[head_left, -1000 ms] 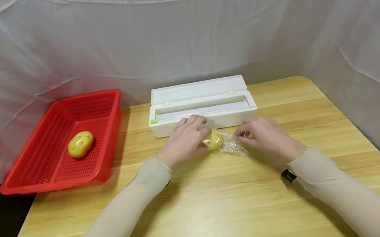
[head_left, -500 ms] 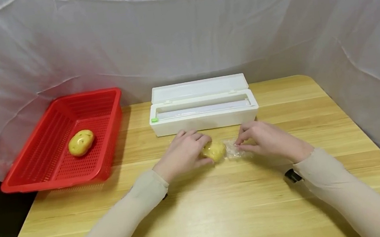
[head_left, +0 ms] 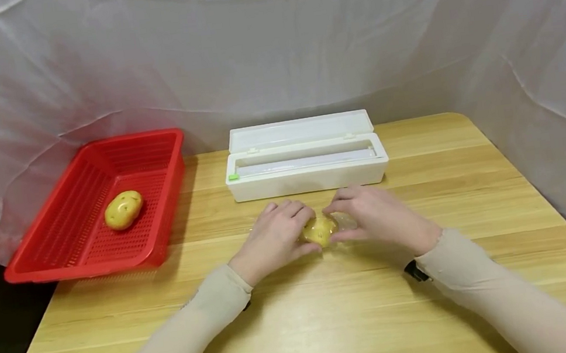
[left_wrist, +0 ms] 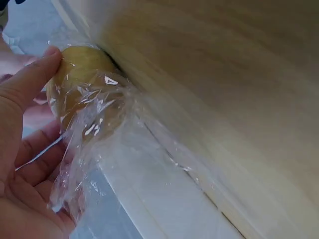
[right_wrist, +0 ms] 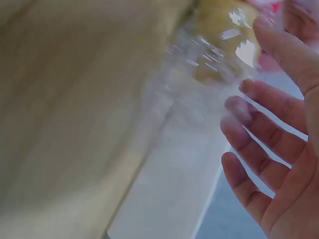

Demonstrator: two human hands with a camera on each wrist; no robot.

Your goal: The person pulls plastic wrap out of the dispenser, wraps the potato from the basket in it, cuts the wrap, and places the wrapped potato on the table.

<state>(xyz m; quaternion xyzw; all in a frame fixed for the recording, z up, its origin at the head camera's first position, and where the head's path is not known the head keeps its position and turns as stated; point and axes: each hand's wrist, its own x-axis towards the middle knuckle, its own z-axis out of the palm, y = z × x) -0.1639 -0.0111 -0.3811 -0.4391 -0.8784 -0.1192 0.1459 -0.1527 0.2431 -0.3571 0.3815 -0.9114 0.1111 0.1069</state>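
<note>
A yellow potato (head_left: 320, 231), wrapped in clear cling film (left_wrist: 89, 109), sits between both hands at the table's middle. My left hand (head_left: 276, 237) grips its left side, the thumb (left_wrist: 37, 74) pressed on the potato and the other fingers behind the film. My right hand (head_left: 380, 217) is at its right end, thumb and forefinger tips right at the potato's edge. In the right wrist view the right hand's fingers (right_wrist: 264, 144) are spread and only slightly bent. Loose film trails off both ends of the potato, and it is blurred in the right wrist view.
Behind the hands stands a white cling film dispenser (head_left: 310, 182), its lid (head_left: 301, 131) raised and the roll (head_left: 308, 162) showing inside. A red basket (head_left: 173, 213) at the left holds another potato (head_left: 124, 210). Pale cloth (head_left: 267, 49) hangs behind the wooden table (head_left: 301, 327).
My right hand has let go of the pinched film end and moved left to the potato. My left hand and the potato have come slightly nearer the front, away from the dispenser.
</note>
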